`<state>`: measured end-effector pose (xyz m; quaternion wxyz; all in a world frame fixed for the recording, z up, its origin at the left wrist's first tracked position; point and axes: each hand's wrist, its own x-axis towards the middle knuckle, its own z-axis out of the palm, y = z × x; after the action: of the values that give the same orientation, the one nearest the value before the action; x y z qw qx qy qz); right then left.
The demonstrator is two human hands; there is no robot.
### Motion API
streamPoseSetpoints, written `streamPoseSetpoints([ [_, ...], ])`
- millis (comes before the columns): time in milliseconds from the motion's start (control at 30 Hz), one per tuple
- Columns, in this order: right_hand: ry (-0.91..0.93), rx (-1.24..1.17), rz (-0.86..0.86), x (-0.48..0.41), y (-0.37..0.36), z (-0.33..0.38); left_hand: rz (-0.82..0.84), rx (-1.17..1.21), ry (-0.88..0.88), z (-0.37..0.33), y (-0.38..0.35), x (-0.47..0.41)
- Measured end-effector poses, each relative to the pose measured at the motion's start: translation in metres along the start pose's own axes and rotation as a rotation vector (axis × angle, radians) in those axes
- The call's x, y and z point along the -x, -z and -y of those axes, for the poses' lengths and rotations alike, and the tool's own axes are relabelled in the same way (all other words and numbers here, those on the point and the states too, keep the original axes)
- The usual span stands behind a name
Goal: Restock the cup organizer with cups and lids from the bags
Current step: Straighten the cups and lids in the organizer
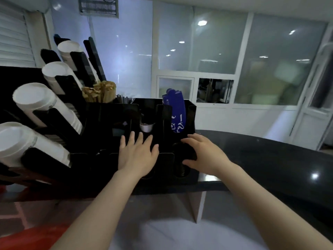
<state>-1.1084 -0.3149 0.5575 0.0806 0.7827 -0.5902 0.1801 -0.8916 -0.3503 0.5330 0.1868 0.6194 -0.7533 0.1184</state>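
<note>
I see my left hand lying flat with fingers spread on the front middle of the black cup organizer, and it holds nothing. My right hand curls fingers and thumb round a stack of black lids in the organizer's front right slot. White cups fill the slanted holders at the organizer's left side.

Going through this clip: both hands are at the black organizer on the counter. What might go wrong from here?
The right hand curls round a stack of black plastic lids at the front right slot of the black plastic cup organizer; black on black in dim light, the stack may seat crooked. The left hand is spread flat over the organizer's front, which sits near the edge of the dark glossy counter; a hard push might shift it.
</note>
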Motion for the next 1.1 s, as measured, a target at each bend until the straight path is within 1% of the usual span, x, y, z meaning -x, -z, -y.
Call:
streamPoseSetpoints([
  [67,0.019,0.017,0.059,-0.012,0.005,0.001,0.031,-0.009,-0.025,0.002,0.000,-0.003],
  [233,-0.013,0.039,0.327,-0.041,0.008,0.007,0.144,0.022,-0.050,0.004,0.006,-0.006],
  [300,-0.012,0.078,0.369,-0.044,0.000,0.010,0.168,0.035,-0.051,0.004,0.007,-0.007],
  [367,-0.021,0.100,0.334,-0.043,-0.008,0.010,0.179,0.041,-0.056,0.004,0.009,-0.007],
  [467,-0.016,0.061,0.275,-0.042,-0.012,0.008,0.181,0.049,-0.059,0.004,0.010,-0.007],
  [633,-0.007,0.005,0.251,-0.042,-0.013,0.007,0.212,0.052,-0.065,0.005,0.011,-0.007],
  [967,0.010,-0.023,0.210,-0.035,-0.011,0.006,0.265,0.061,-0.026,0.005,0.017,-0.009],
  [1100,0.011,-0.159,0.204,-0.037,-0.008,0.005,0.265,0.072,0.001,0.003,0.021,-0.009],
])
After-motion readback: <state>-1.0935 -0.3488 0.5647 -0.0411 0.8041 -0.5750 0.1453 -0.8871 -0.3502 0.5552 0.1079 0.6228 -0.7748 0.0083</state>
